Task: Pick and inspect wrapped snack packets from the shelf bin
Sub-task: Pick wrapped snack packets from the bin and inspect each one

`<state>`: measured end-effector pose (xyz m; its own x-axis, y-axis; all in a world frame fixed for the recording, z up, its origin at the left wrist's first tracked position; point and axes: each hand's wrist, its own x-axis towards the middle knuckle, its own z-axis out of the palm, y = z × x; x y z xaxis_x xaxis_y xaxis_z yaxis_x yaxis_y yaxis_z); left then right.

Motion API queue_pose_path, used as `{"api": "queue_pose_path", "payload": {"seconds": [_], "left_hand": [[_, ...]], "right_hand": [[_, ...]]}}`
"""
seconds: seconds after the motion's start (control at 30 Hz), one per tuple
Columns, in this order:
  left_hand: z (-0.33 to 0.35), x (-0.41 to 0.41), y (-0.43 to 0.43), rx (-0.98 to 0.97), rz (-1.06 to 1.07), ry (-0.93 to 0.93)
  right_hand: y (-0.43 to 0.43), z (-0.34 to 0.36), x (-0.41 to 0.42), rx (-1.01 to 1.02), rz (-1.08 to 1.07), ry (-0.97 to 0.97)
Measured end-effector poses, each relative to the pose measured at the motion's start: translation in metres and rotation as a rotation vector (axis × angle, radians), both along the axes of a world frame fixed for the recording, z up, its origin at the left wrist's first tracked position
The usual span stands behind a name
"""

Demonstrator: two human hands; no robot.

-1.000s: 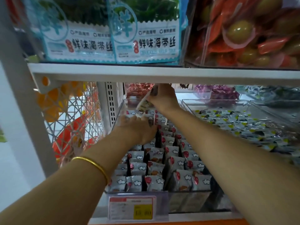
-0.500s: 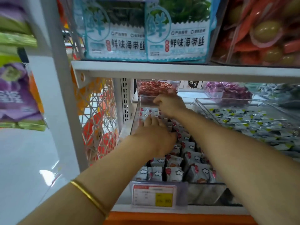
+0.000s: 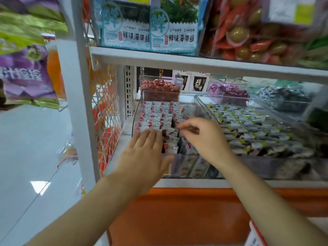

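Head view: the snack packets [image 3: 159, 112] stand in tight rows in the clear bin [image 3: 135, 112] at the left end of the lower shelf [image 3: 186, 183]. The left hand [image 3: 142, 153] lies flat, fingers straight, on the rows by the bin's front left corner. The right hand [image 3: 204, 137] hovers over the front right rows with its fingers curled; blur hides whether it pinches a packet. The packets look light, crinkly and slick, so pinching one by its crimped top edge seems best.

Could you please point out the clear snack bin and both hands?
Clear plastic bin of red-and-white packets [image 3: 159, 96]: head view, back wall.
Left hand [image 3: 143, 153]: head view, its back.
Right hand [image 3: 207, 139]: head view, its back.
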<state>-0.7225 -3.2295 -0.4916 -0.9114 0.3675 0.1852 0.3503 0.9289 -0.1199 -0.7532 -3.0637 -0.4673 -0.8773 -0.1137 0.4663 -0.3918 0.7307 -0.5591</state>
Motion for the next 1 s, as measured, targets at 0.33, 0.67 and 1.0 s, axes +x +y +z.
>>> {"api": "queue_pose_path", "payload": {"seconds": [0.33,0.67,1.0], "left_hand": [[-0.012,0.0,-0.002,-0.062,0.017,0.081],[-0.001,0.002,-0.006,0.629,-0.141,0.163],[0.012,0.008,0.013,1.417,-0.129,-0.111]], "right_hand": [[-0.016,-0.009,0.005,0.461,-0.011,0.008],[0.005,0.013,0.025,-0.293,-0.04,0.224],[0.023,0.006,0.045,-1.184,0.002,-0.131]]}}
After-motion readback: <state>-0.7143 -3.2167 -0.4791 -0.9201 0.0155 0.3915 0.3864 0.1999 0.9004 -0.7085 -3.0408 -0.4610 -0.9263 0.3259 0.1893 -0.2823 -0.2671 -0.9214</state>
